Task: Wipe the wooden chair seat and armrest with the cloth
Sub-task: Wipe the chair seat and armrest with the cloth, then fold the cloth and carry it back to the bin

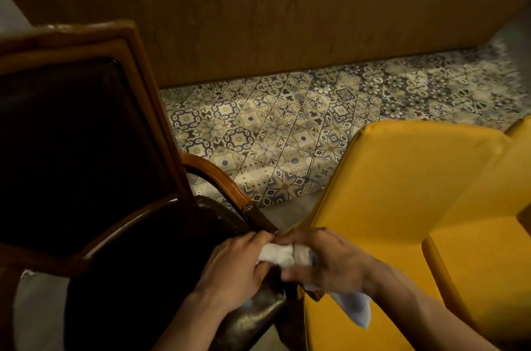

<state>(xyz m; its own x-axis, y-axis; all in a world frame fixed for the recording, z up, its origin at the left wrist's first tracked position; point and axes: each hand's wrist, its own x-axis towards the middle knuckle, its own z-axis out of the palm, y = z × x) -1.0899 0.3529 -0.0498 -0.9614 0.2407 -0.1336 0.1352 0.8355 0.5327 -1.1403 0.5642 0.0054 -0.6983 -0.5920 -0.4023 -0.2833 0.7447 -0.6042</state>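
A wooden chair with a dark padded back (71, 132) and dark seat (149, 278) fills the left side. Its curved wooden armrest (221, 178) runs down to a dark end piece right by my fingers. A white cloth (277, 255) is bunched between both hands at the front end of that armrest, with a loose corner (355, 309) hanging below my right wrist. My left hand (232, 267) grips the cloth from the left, over the seat's edge. My right hand (324, 258) grips it from the right.
A yellow upholstered chair (402, 207) stands close on the right, nearly touching the wooden chair. Patterned floor tiles (287, 126) lie beyond, ending at a wooden wall panel (273, 11).
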